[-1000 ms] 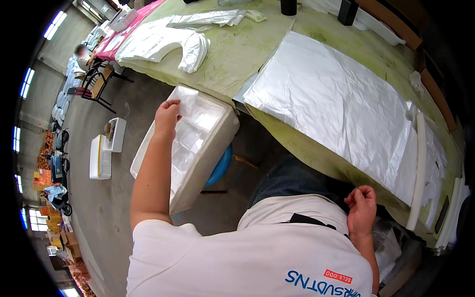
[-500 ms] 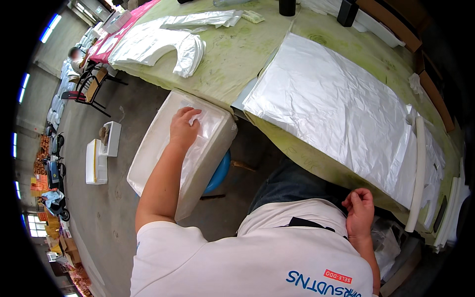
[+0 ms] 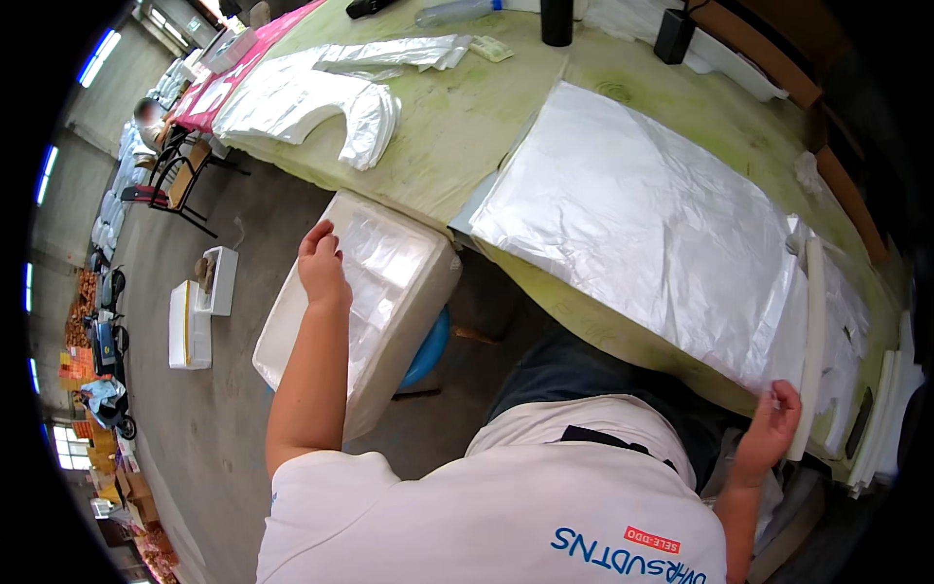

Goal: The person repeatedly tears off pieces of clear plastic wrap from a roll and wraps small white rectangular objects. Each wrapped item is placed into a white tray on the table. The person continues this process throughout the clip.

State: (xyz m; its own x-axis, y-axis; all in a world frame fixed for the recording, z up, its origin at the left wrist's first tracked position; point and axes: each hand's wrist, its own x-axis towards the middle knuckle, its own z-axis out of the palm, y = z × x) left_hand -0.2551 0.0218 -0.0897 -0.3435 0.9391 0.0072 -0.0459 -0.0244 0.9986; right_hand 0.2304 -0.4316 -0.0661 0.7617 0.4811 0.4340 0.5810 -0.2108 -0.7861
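Observation:
Over the left part of a whitish bin (image 3: pixel 282 316), my left hand (image 3: pixel 323 268) hovers with fingers loosely bent and apart, holding nothing I can see. Inside the bin lie clear plastic bags (image 3: pixel 375 258), flat and shiny. My right hand (image 3: pixel 767 433) is at the near right corner of a stack of white plastic sheets (image 3: pixel 642 224) on the table. Its thumb and fingertips are pinched at the edge of the top sheet; the exact grip is small and partly hidden. A pale tube (image 3: pixel 809 341) lies across the right end of the stack, beside that hand.
The table has a greenish cover (image 3: pixel 467 146). More white sheets (image 3: pixel 292 102), a bottle (image 3: pixel 452 12) and a black cylinder (image 3: pixel 556 24) are on it. A blue stool (image 3: pixel 428 350) stands under the bin. White foam boxes (image 3: pixel 190 326) and a chair (image 3: pixel 180 180) stand on the floor.
My left hand has moved left, off the bags in the bin. From beside my waist, my right hand has moved right and forward to the corner of the sheet stack.

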